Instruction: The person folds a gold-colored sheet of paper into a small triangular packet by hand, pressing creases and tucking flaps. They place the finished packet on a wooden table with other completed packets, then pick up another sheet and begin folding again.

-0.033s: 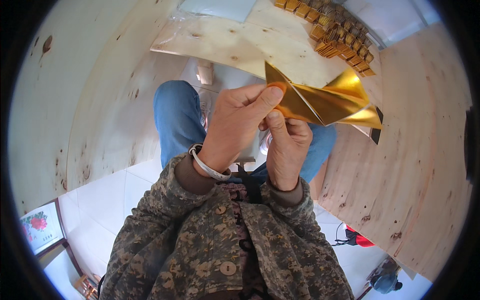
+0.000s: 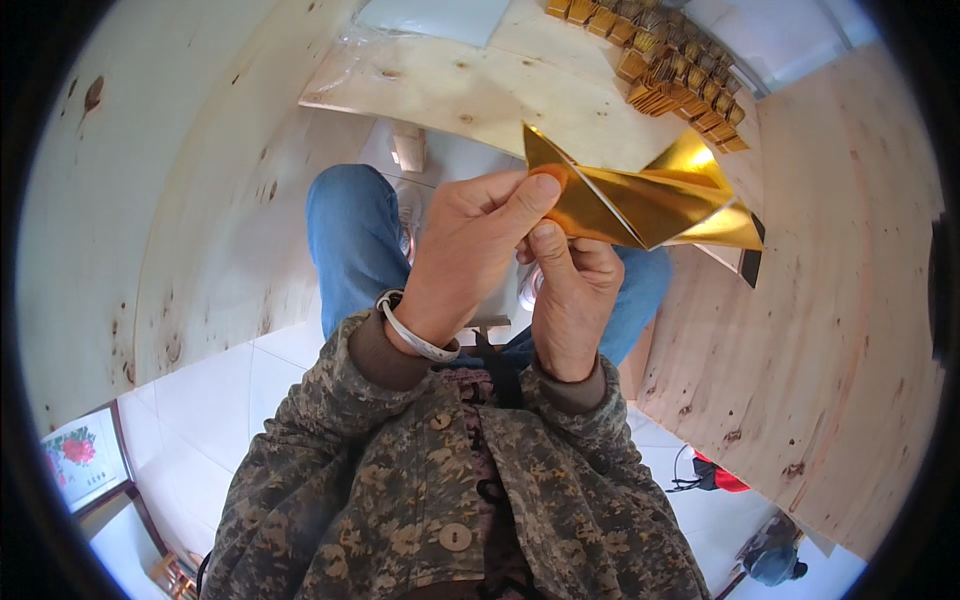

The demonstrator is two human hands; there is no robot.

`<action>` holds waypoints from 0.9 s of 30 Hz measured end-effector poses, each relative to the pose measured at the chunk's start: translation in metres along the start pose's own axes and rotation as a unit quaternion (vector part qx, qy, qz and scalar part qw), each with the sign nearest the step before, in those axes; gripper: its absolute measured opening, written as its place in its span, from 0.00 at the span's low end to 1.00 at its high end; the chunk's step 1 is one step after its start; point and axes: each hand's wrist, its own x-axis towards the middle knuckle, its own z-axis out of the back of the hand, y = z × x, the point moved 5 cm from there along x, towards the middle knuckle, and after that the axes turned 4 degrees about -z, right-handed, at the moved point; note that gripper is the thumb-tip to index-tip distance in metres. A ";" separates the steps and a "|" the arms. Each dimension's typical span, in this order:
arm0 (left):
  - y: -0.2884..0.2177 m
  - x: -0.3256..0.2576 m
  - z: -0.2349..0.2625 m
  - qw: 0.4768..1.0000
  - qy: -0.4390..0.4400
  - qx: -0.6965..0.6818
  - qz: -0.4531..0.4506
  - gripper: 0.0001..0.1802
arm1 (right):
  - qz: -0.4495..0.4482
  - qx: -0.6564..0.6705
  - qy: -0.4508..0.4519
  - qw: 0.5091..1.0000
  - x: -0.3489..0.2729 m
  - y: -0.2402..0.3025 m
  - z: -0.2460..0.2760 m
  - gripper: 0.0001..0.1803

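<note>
A shiny gold sheet of foil paper (image 2: 665, 205), folded into pointed flaps with pale edges along the creases, is held in the air above my lap. My left hand (image 2: 480, 240) pinches its left end, thumb on top. Just below, my right hand (image 2: 575, 285) grips the lower left edge between thumb and curled fingers. The two thumbs are close together. The folded paper's right end spreads out over a dark-edged piece (image 2: 750, 262) at the bench edge. My fingers under the paper are mostly hidden.
Ahead is a plywood bench (image 2: 470, 85), bearing rows of folded gold paper pieces (image 2: 690, 80) and a pale sheet (image 2: 440, 18) in clear plastic. Plywood tops also run along the left (image 2: 200, 200) and right (image 2: 790, 330). A red item (image 2: 725, 480) lies below the right one.
The folded gold paper has shifted very slightly to the left. Both hands keep the same hold.
</note>
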 end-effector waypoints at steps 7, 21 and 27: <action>0.004 0.001 0.006 0.999 0.024 0.004 0.021 0.16 | -0.005 -0.004 -0.019 1.000 0.002 -0.009 -0.001 0.07; 0.008 0.016 0.028 0.999 -0.026 -0.011 0.027 0.15 | -0.069 -0.058 0.058 0.994 0.008 -0.037 0.001 0.09; -0.011 0.055 0.072 0.987 0.076 0.140 0.004 0.17 | -0.198 0.052 -0.017 0.979 0.039 -0.027 0.075 0.21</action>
